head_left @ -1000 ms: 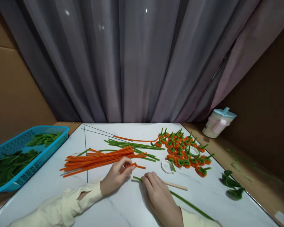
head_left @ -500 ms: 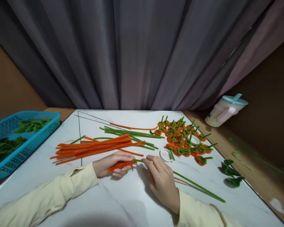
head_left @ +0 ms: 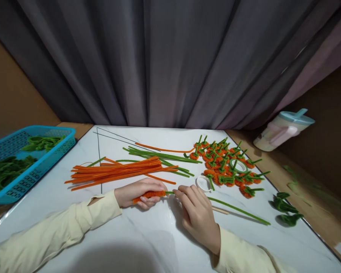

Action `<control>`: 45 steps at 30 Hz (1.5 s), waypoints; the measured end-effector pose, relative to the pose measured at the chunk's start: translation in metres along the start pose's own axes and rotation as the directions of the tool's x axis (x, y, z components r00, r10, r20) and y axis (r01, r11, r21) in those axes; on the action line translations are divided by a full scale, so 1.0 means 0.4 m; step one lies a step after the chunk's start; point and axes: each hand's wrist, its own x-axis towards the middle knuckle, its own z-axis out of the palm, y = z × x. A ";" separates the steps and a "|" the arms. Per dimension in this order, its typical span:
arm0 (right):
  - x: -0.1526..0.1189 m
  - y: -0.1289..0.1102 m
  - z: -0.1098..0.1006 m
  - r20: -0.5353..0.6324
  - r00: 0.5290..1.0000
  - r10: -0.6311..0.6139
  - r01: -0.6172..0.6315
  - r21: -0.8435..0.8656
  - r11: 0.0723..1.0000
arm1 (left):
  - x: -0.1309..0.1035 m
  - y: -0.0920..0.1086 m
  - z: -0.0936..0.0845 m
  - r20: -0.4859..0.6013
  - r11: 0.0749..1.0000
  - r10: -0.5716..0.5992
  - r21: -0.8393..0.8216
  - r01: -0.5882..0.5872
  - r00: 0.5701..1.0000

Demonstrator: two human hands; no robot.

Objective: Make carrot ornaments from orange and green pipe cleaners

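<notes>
My left hand (head_left: 142, 192) is closed around a ribbed orange coil of pipe cleaner (head_left: 150, 195), partly hidden by the fingers. A green pipe cleaner (head_left: 238, 209) meets the coil's right end. My right hand (head_left: 197, 214) pinches that green pipe cleaner a short way from the coil, and its long tail slants out to the right above the table. Part of a thin wooden stick (head_left: 221, 210) shows behind my right hand. Just beyond the left hand lies a pile of straight orange pipe cleaners (head_left: 116, 172).
Green pipe cleaners (head_left: 165, 155) lie behind the orange pile. Orange pumpkin-like pieces with green stems (head_left: 216, 159) cluster at the right, near two white tape rings (head_left: 204, 183). A blue basket (head_left: 57, 146) holds green pieces. Green leaf shapes (head_left: 285, 204) and a lidded cup (head_left: 282, 131) stand right.
The view has shifted slightly. The green pipe cleaner's free tail has swung away from me, while both hands keep their holds on the coil and the green strand.
</notes>
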 end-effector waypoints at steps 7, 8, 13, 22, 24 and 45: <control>0.000 0.000 -0.002 0.013 1.000 -0.018 0.017 0.050 0.999 | -0.001 0.001 0.003 -0.021 0.999 0.001 0.048 0.000 1.000; 0.000 0.000 -0.001 0.023 0.999 -0.037 0.035 0.060 0.998 | 0.000 0.001 0.003 -0.024 0.999 -0.001 0.052 0.003 1.000; 0.000 0.001 0.000 0.090 0.985 -0.144 0.136 0.091 0.987 | -0.002 0.001 0.005 -0.007 0.997 -0.009 0.083 0.010 1.000; 0.003 0.002 -0.004 0.031 0.992 -0.124 0.124 0.019 0.992 | -0.005 0.002 0.012 -0.003 0.993 -0.026 0.114 0.026 1.000; 0.002 0.001 -0.005 0.024 0.992 -0.123 0.122 0.039 0.992 | -0.006 0.003 0.014 -0.012 0.989 -0.023 0.146 0.025 1.000; -0.006 -0.001 -0.007 0.004 0.994 -0.108 0.108 0.013 0.994 | -0.043 0.039 0.019 -0.065 0.431 0.257 0.901 -0.054 0.964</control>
